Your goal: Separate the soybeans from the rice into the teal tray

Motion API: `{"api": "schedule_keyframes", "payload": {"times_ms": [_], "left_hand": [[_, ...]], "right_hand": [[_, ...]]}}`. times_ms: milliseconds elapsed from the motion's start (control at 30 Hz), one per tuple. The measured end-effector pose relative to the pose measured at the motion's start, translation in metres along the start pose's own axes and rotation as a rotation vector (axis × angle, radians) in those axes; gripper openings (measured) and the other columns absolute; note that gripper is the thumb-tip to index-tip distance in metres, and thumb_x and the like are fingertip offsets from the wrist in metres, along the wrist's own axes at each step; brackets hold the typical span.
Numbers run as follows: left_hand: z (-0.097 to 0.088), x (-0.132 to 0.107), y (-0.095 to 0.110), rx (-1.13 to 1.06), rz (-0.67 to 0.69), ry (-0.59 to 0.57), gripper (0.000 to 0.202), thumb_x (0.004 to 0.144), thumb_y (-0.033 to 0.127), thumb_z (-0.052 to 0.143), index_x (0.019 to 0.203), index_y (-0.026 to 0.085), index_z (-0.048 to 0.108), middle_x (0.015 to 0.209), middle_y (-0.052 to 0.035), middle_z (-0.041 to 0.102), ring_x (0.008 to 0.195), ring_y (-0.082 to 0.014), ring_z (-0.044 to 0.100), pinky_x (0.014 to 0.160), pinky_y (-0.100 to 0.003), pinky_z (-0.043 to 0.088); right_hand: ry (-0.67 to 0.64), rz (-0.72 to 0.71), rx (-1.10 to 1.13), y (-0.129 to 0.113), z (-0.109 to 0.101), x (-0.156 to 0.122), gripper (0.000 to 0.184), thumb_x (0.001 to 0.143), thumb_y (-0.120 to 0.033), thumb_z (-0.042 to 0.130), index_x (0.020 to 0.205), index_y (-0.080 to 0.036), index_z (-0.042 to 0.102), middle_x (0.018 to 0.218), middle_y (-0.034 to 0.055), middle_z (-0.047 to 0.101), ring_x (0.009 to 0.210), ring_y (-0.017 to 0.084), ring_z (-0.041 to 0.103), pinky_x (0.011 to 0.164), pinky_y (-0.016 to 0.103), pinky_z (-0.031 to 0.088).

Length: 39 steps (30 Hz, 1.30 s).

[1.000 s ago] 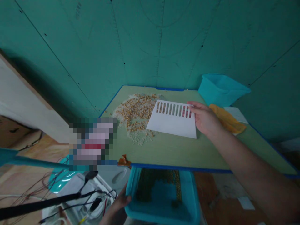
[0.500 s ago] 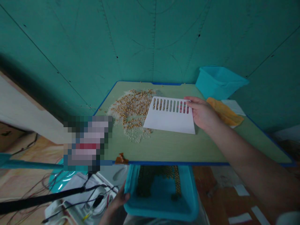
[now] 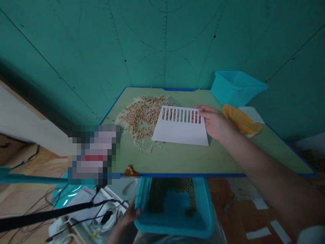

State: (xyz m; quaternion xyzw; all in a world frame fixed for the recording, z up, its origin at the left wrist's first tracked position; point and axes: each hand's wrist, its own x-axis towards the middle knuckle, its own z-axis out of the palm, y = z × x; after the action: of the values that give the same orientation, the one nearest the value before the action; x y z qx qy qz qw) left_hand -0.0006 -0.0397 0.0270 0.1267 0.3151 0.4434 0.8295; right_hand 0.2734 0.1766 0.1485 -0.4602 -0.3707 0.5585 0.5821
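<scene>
My right hand [image 3: 215, 124] grips the right end of a white slotted scraper [image 3: 180, 131], fingers behind it and thumb at the slots. The scraper is tilted over the right side of a spread of yellowish round beans [image 3: 142, 113], mixed with pale small grains [image 3: 147, 146]. Some beans show through its slots. Below the table's front edge, my left hand [image 3: 130, 216] holds the left rim of a turquoise bin [image 3: 175, 230], thumb on the outside corner. Inside the bin lie dark greenish grains and a strip of yellowish beans [image 3: 192, 196].
The board tabletop [image 3: 188, 161] has a blue edge. An orange cloth [image 3: 241, 118] and a second turquoise bin [image 3: 236, 89] stand at the back right. A brown scrap [image 3: 130, 171] lies at the front edge. Cables and a black strap [image 3: 50, 213] are at lower left.
My right hand and the scraper have shifted slightly left over the beans. My left hand and the lower bin keep their place.
</scene>
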Motion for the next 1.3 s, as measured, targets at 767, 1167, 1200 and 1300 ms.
{"api": "schedule_keyframes", "payload": {"times_ms": [767,1167,1200,1300], "left_hand": [[-0.002,0.001,-0.001,-0.016,-0.009,0.053,0.039,0.074,0.025,0.058,0.112,0.03,0.06,0.113,0.0051,0.068,0.126,-0.0219,0.037,0.105,-0.029,0.023],[0.004,0.003,0.0,0.023,-0.005,0.009,0.036,0.074,0.028,0.06,0.109,0.033,0.062,0.104,0.0058,0.072,0.124,-0.0204,0.041,0.105,-0.028,0.022],[0.005,0.003,0.001,0.029,-0.008,0.009,0.037,0.073,0.028,0.06,0.11,0.033,0.061,0.103,0.0058,0.072,0.123,-0.0203,0.042,0.105,-0.027,0.022],[0.004,0.001,0.001,0.027,-0.011,0.001,0.039,0.074,0.026,0.059,0.113,0.033,0.059,0.103,0.0059,0.072,0.12,-0.02,0.045,0.104,-0.027,0.024]], "right_hand": [[0.003,0.038,0.005,0.001,0.002,0.001,0.015,0.07,-0.006,0.053,0.077,-0.018,0.059,0.067,0.0015,0.063,0.06,0.013,0.061,0.064,0.029,0.047],[0.027,0.012,0.012,0.0,0.002,0.001,0.015,0.071,-0.006,0.051,0.076,-0.018,0.058,0.067,0.0005,0.062,0.06,0.012,0.06,0.065,0.028,0.048],[0.026,0.01,0.01,0.0,0.001,0.002,0.015,0.071,-0.006,0.051,0.076,-0.018,0.058,0.067,0.0006,0.062,0.06,0.012,0.06,0.066,0.028,0.048],[0.023,0.012,0.01,0.001,0.001,0.003,0.014,0.071,-0.007,0.052,0.076,-0.018,0.058,0.067,0.0006,0.061,0.061,0.013,0.06,0.067,0.03,0.048]]}}
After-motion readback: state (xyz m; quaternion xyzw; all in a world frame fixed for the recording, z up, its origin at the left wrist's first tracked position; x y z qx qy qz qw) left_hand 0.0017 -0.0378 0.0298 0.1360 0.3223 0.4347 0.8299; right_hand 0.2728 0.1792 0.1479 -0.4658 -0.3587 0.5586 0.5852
